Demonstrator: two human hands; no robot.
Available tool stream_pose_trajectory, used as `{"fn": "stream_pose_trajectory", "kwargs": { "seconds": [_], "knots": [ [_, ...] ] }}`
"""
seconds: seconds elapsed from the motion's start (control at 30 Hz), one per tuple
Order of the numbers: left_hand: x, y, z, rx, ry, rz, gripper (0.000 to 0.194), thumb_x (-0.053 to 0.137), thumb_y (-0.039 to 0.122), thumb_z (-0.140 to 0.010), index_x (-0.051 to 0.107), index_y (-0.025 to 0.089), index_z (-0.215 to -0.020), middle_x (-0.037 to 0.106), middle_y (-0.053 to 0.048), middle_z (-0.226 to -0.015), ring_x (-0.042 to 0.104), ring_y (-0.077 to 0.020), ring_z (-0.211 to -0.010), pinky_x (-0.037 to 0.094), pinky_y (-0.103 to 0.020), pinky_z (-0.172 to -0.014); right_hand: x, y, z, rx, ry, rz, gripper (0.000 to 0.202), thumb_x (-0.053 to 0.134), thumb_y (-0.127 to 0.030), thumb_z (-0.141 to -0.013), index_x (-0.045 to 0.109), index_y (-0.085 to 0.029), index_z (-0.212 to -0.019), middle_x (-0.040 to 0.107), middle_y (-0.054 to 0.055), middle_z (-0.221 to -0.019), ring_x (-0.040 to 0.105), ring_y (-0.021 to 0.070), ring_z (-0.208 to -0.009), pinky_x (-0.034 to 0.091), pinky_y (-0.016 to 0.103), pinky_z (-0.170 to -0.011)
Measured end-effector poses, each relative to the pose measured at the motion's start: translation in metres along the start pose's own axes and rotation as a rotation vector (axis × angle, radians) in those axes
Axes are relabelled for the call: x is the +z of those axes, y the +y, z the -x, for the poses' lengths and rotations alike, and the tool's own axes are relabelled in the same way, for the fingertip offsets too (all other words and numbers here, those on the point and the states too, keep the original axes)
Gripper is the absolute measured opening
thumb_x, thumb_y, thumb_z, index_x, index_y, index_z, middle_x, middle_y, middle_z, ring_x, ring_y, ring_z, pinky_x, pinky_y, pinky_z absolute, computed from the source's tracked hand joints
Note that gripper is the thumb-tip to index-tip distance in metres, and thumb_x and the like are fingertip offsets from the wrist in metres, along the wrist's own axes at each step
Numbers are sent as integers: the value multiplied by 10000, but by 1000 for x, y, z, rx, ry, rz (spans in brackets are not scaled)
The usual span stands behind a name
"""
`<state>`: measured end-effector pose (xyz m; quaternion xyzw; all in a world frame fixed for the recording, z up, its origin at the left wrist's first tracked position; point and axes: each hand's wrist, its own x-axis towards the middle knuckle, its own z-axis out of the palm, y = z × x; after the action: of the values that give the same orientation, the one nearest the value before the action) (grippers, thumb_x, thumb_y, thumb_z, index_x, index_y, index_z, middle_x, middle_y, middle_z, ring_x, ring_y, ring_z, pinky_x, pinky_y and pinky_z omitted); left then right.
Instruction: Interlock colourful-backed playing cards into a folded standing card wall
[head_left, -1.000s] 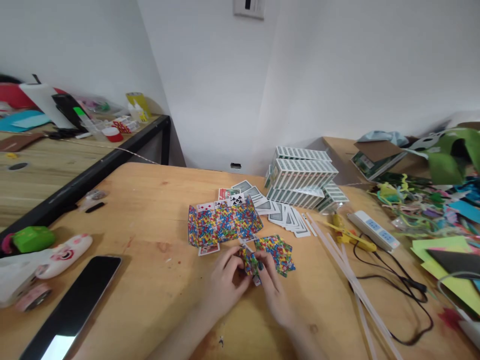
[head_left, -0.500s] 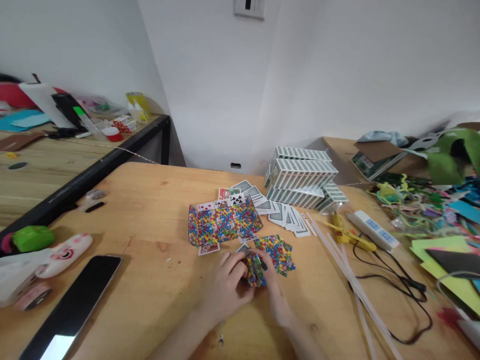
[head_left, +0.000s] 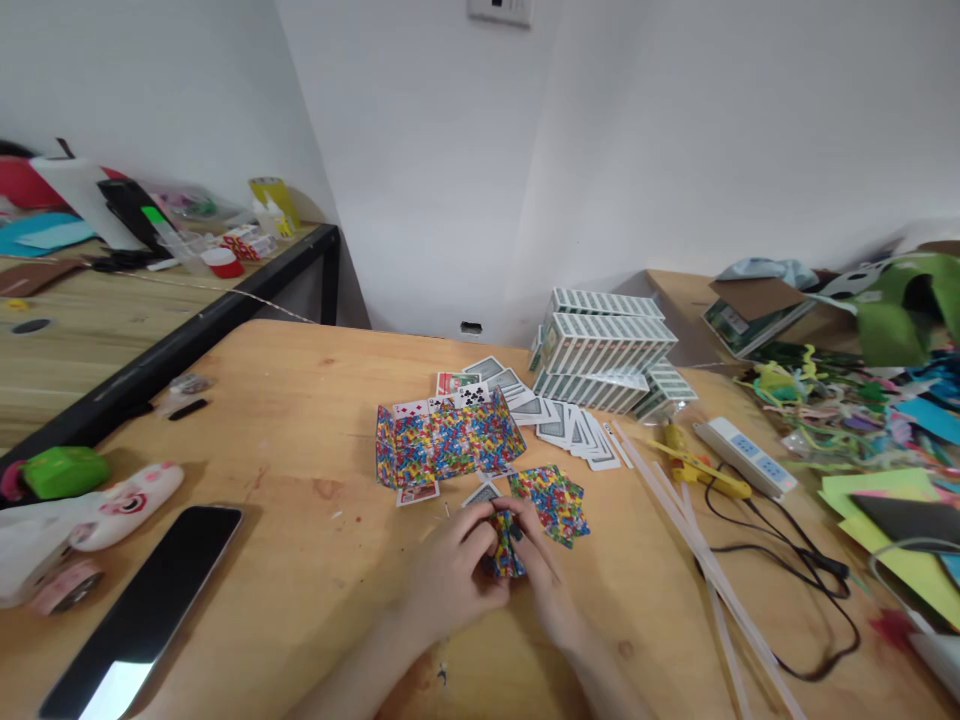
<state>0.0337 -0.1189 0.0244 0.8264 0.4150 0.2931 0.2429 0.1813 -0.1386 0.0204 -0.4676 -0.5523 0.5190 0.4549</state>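
Between my two hands, close to me over the wooden table (head_left: 300,560), is a small multicoloured patterned card (head_left: 508,555), which looks folded. My left hand (head_left: 454,565) is closed on its left side, and my right hand (head_left: 541,575) pinches it from the right; the fingers cover much of it. Just beyond lie flat cards of the same pattern (head_left: 551,503). A playing card (head_left: 481,493), back up, lies past my left fingertips. Farther off stands a folded patterned panel piece (head_left: 450,445) with playing cards (head_left: 472,395) along its top edge.
Playing cards (head_left: 577,435) spread face down beside stacked striped card boxes (head_left: 611,345). To the right are a yellow glue gun (head_left: 701,470), a power strip (head_left: 746,458), clear glue sticks (head_left: 701,550) and a black cable (head_left: 810,555). A phone (head_left: 150,600) lies at the left.
My hands have drawn closer together around the patterned card, which now looks narrower and more folded. The right fingers have shifted left. The view has tilted slightly.
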Motion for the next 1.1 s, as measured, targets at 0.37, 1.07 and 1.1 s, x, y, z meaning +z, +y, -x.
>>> {"fn": "stream_pose_trajectory", "kwargs": {
  "seconds": [0.37,1.07,1.1],
  "knots": [
    [-5,0,-1,49,77,47,199,587,164,-561,481,192,-728,537,-68,-1093,536,-221,-966,453,-327,-791,5,1,-5,317,-82,-709,376,624,-353,-745,538,-270,-1101,582,33,-1063,571,184,-900,447,307,-752],
    [-16,3,-5,80,-46,60,177,619,180,-563,509,195,-701,575,-31,-1052,432,-227,-935,388,-380,-817,5,0,-6,345,-161,-724,373,675,-333,-706,563,-215,-1042,619,28,-931,596,168,-823,464,303,-755],
    [-18,3,-5,85,-52,59,166,608,169,-581,518,197,-718,566,-28,-1097,426,-232,-966,381,-388,-841,5,0,-6,341,-146,-715,364,669,-338,-710,560,-222,-1038,619,26,-934,597,168,-819,466,300,-746]
  ]
}}
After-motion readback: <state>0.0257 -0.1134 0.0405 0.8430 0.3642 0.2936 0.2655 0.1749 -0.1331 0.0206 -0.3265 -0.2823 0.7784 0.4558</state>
